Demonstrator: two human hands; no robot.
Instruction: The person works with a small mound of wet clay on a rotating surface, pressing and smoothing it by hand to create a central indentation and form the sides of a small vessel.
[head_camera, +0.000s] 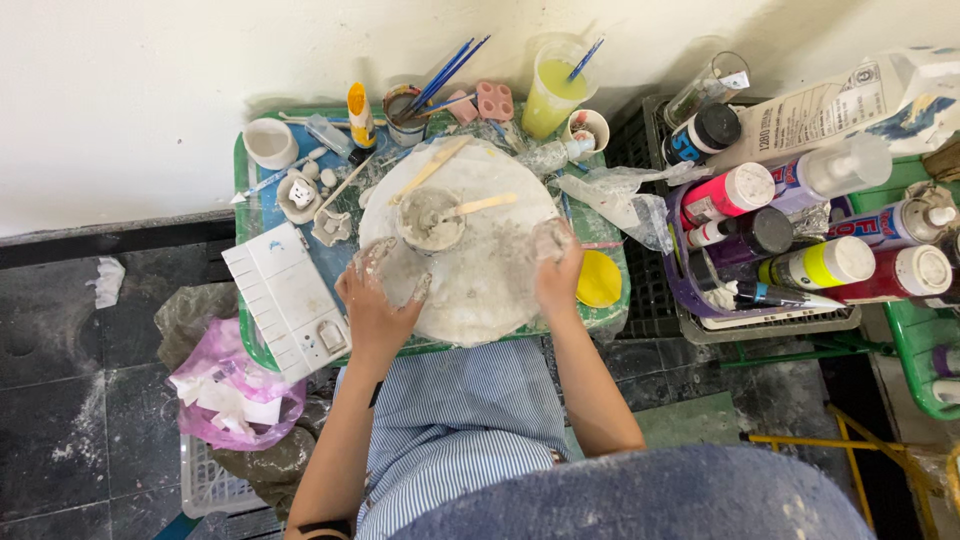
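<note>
Mix in cup (430, 220) w/ stick (483, 204) done; left hand (378, 300), right hand (556, 270) each clamped on prob. clear cups, board (485, 280) messy.

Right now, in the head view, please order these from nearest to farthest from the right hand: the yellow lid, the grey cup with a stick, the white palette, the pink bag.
From the right hand:
1. Yellow lid, just to its right.
2. Grey cup, at the round board's middle.
3. White palette, on the table's left edge.
4. Pink bag, on the floor, far left.
</note>
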